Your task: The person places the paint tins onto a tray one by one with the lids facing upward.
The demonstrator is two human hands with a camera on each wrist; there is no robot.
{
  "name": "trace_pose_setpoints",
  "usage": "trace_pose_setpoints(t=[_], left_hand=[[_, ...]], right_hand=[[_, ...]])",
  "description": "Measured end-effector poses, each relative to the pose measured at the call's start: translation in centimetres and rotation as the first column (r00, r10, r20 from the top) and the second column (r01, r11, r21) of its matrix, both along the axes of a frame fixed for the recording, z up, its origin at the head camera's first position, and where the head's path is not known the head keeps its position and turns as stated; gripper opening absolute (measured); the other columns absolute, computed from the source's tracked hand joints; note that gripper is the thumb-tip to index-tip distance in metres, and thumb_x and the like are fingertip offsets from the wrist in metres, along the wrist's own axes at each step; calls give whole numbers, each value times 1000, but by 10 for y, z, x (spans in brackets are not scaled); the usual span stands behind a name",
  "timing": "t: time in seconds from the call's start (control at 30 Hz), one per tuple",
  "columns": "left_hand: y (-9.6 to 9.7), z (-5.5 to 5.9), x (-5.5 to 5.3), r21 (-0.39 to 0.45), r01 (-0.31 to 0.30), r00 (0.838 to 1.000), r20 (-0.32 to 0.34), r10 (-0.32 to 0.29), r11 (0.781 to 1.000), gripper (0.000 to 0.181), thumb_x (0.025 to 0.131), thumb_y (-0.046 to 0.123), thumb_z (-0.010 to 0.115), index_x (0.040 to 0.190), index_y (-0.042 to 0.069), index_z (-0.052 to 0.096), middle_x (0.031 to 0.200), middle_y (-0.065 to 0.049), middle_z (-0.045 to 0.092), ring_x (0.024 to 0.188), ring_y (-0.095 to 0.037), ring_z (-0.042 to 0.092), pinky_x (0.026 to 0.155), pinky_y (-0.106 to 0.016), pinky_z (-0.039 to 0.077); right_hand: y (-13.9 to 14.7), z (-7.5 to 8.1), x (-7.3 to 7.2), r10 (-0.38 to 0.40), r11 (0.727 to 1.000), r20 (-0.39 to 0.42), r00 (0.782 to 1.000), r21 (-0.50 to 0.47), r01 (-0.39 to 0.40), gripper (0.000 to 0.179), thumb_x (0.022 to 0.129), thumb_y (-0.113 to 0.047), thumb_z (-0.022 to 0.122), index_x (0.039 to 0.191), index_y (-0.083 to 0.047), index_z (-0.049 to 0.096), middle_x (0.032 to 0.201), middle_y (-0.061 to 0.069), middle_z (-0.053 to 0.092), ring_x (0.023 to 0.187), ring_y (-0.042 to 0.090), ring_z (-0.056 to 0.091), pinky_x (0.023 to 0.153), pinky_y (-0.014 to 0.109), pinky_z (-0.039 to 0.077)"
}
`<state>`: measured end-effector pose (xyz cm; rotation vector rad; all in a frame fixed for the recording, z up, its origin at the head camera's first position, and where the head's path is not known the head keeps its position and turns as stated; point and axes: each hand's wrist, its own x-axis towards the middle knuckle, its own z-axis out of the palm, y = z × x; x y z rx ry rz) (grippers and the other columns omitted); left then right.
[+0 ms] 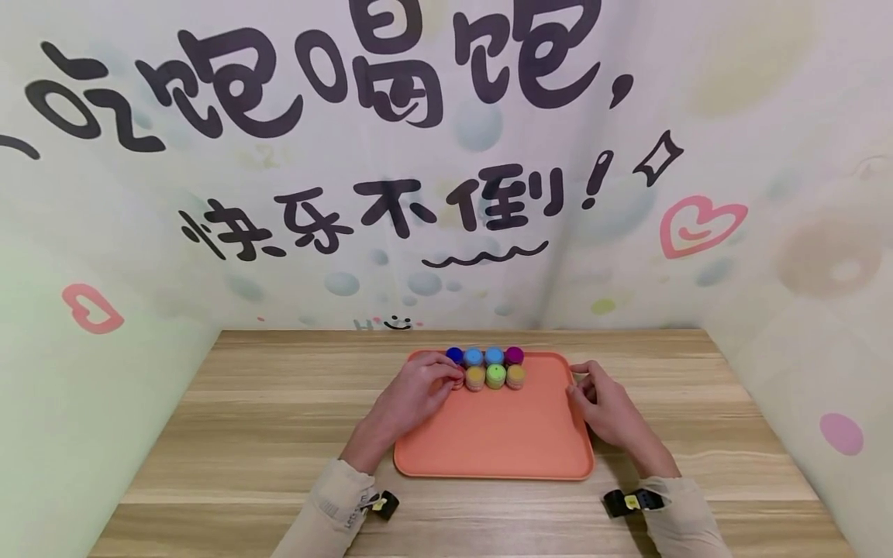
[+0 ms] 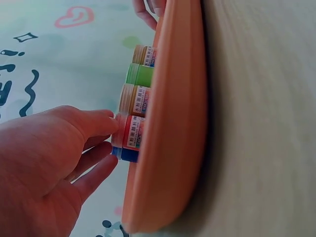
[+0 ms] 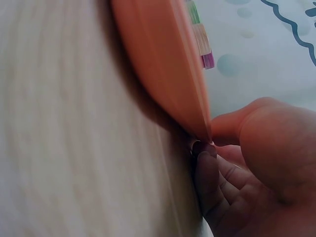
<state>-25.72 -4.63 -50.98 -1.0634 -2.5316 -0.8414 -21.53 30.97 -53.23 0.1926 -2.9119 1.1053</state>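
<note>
My left hand point(image 1: 416, 394) is at the left end of a cluster of small paint jars, its fingertips pinching the lid of the red paint jar point(image 2: 132, 131). Behind that jar is a dark blue one point(image 1: 455, 355). An ochre jar point(image 1: 475, 378), a green jar point(image 1: 496, 377) and another ochre jar point(image 1: 515, 377) continue the front row. All stand on an orange tray point(image 1: 502, 446). On the tray's right side, my right hand point(image 1: 608, 409) grips the rim point(image 3: 200, 116), with thumb above and fingers curled beneath the edge.
Two light blue jars point(image 1: 484, 356) and a purple jar point(image 1: 515, 356) fill out the back row along the tray's far edge. The tray lies on a wood-grain table point(image 1: 279, 418). Behind it rises a printed wall point(image 1: 335, 298) with large dark lettering.
</note>
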Motion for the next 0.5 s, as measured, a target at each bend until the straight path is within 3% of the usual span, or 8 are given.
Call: trace_pose_setpoints(t=[0.3, 0.5], left_hand=[[-8, 2, 4, -14, -44, 999, -14, 44, 999, 22, 88, 11, 76, 109, 17, 76, 116, 1, 70, 116, -17, 62, 98, -35, 56], [-23, 8, 8, -75, -136, 991, 7, 136, 988, 26, 89, 17, 76, 115, 18, 75, 119, 1, 70, 119, -19, 62, 96, -38, 57]], right_hand=[[0, -1, -1, 0, 1000, -9, 1000, -1, 0, 35, 101, -13, 60, 133, -5, 50, 89, 5, 61, 69, 13, 57, 61, 24, 50], [3, -4, -2, 5, 1000, -8, 1000, -3, -5, 37, 100, -14, 61, 134, -4, 51, 88, 5, 62, 69, 13, 57, 60, 24, 50]])
